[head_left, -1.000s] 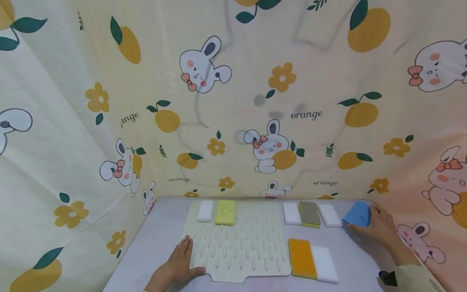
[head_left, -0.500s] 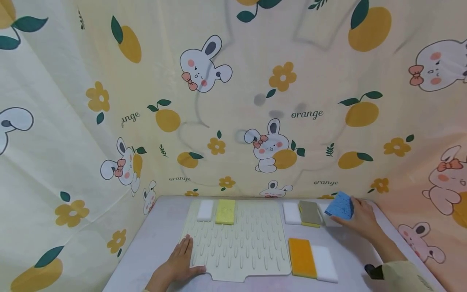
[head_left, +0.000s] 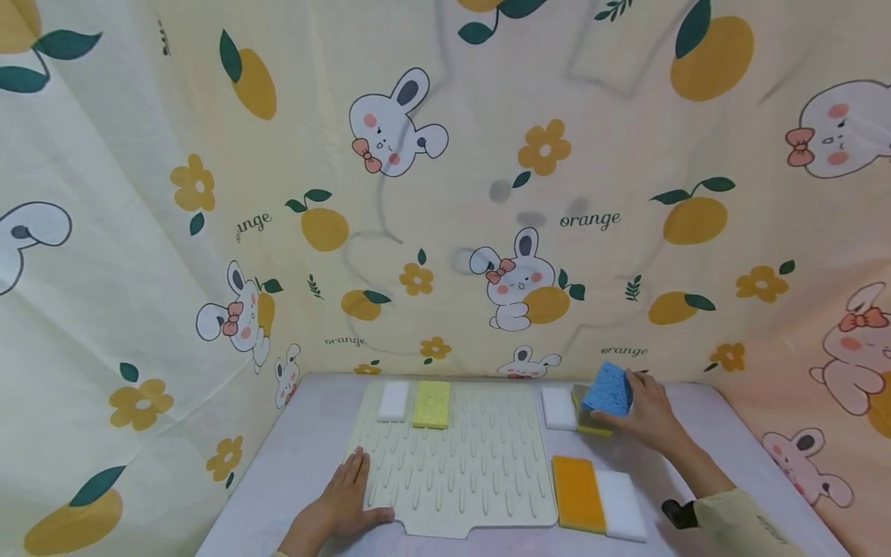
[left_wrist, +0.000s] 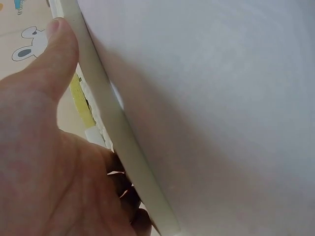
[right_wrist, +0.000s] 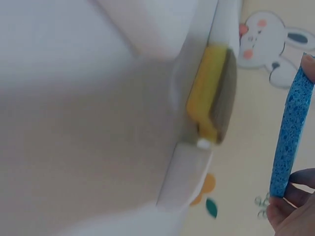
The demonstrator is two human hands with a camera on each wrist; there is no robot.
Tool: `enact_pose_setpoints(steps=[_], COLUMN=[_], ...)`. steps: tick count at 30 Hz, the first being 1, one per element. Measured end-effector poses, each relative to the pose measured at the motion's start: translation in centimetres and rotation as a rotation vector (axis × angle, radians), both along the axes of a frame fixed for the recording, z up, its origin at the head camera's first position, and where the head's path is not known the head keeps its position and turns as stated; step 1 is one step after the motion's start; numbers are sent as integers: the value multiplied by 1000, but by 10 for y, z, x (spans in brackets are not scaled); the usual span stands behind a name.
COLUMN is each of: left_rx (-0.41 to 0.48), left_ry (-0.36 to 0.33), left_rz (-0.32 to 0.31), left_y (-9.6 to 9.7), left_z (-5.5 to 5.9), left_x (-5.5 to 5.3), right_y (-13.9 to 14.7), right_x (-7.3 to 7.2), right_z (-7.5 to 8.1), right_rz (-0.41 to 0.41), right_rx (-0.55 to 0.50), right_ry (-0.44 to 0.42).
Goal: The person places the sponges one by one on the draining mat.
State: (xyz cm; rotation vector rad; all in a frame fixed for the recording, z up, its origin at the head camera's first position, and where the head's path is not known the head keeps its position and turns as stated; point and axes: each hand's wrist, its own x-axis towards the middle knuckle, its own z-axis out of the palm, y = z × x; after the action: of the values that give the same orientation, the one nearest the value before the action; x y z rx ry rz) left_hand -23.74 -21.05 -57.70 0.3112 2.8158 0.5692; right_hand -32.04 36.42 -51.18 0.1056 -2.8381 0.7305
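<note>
A cloth printed with rabbits and oranges backs the pale counter. Right of the ridged tray, the right hand pinches a blue sponge, raised off the counter. The left hand rests with fingers extended at the tray's left edge. The tray already carries a white block and a yellow sponge, far left; the blue one is not on it. Right of the tray, a grey-and-yellow sponge sits between white pads; nearer, an orange sponge touches another white pad.
</note>
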Motion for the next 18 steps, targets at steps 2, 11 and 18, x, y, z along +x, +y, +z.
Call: enact_pose_setpoints(steps=[2,11,18], left_rx=[-5,-39,-1], left_ry=[-11,-15,22], left_rz=[5,0,-13], left_y=[1,2,-2], left_z=[4,8,-3], left_x=[1,4,1], right_y=[-8,-43,-62], right_x=[-2,-6,-13], right_z=[-1,-6,-7], right_rz=[6,50,80], right_rx=[-4,-7,-9], right_ry=[-1,5,2])
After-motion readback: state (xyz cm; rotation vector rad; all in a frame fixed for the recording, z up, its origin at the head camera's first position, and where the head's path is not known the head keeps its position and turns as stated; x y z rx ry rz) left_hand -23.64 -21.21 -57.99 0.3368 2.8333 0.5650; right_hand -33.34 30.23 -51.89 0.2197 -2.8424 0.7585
